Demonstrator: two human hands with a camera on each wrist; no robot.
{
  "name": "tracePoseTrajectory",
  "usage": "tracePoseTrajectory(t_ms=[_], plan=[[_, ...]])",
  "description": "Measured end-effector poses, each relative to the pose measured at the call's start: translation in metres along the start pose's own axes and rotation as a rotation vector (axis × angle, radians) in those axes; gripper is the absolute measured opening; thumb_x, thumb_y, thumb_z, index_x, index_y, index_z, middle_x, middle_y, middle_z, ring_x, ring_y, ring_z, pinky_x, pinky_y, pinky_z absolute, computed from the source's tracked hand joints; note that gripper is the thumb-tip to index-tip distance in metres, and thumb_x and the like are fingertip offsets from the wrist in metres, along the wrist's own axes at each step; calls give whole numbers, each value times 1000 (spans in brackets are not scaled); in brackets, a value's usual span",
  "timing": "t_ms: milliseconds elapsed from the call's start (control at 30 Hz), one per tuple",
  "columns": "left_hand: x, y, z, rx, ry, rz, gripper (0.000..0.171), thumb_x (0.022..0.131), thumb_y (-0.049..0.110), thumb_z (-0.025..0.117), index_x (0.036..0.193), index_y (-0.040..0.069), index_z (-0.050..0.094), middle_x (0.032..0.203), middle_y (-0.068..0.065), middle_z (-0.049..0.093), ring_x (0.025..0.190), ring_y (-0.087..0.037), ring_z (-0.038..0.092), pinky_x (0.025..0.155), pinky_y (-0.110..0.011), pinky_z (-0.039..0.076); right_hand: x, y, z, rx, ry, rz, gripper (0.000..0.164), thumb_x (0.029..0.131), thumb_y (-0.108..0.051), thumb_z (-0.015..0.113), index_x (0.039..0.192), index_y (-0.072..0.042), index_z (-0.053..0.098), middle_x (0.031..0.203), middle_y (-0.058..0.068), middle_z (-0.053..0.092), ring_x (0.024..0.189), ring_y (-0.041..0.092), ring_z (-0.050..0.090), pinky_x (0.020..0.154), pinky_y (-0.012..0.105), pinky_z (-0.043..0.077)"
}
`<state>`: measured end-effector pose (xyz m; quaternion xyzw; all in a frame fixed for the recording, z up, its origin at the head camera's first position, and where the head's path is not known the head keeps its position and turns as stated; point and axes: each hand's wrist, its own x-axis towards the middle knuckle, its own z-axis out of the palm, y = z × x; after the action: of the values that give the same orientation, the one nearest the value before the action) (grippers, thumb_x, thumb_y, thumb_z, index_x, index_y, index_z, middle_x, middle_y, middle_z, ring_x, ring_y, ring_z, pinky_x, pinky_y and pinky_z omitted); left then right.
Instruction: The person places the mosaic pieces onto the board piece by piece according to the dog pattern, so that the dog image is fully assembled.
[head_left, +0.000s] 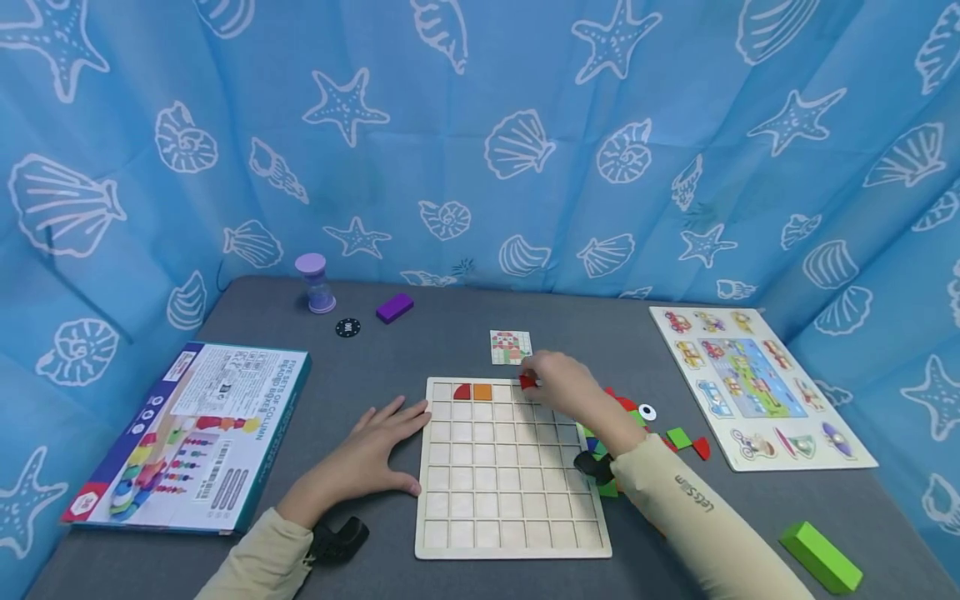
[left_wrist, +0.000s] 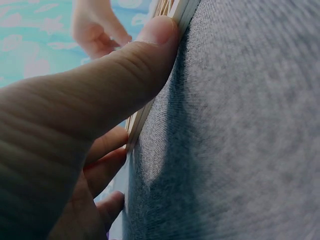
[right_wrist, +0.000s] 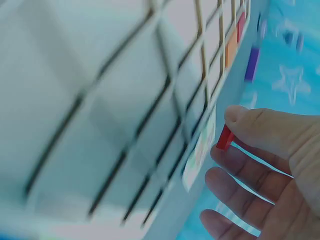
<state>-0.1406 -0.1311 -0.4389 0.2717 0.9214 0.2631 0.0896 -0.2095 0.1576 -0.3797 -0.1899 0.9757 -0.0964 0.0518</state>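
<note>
A pale wooden grid board [head_left: 480, 505] lies flat on the grey table. In its top row sit a red quarter-circle piece [head_left: 462, 392] and an orange square piece [head_left: 482, 392]. My left hand [head_left: 367, 454] has its fingers spread, with thumb and fingertips touching the board's left edge. Above the board's top row, my right hand [head_left: 561, 385] pinches a red piece [right_wrist: 224, 137] between thumb and index finger; the other fingers are loosely bent. Just behind the board lies a small pattern card [head_left: 508, 347]. Right of the board, loose coloured pieces [head_left: 678, 437] are partly hidden by the right forearm.
A boxed toy set [head_left: 191, 433] lies at the left. Toward the back are a purple sand timer [head_left: 316, 283], a black disc [head_left: 348, 327] and a purple block [head_left: 394, 307]. On the right are a picture puzzle board [head_left: 761, 387] and a green block [head_left: 821, 557].
</note>
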Motion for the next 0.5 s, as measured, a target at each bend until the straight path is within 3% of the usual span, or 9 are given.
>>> tracePoseTrajectory(t_ms=[167, 500], plan=[[0, 1, 0, 6, 0, -8, 97, 58, 56, 71, 139, 22, 31, 146, 6, 24, 136, -26, 11, 103, -58, 6, 10, -19, 12, -31, -39, -37, 19, 76, -19, 70, 93, -13, 68, 80, -2, 61, 67, 11, 48, 57, 25, 42], [0, 0, 0, 4, 2, -11, 97, 58, 56, 72, 139, 22, 32, 146, 6, 24, 136, -26, 11, 103, -57, 6, 17, -27, 21, -27, -21, -37, 19, 75, -22, 71, 93, -16, 70, 84, -3, 60, 69, 9, 49, 61, 26, 45]])
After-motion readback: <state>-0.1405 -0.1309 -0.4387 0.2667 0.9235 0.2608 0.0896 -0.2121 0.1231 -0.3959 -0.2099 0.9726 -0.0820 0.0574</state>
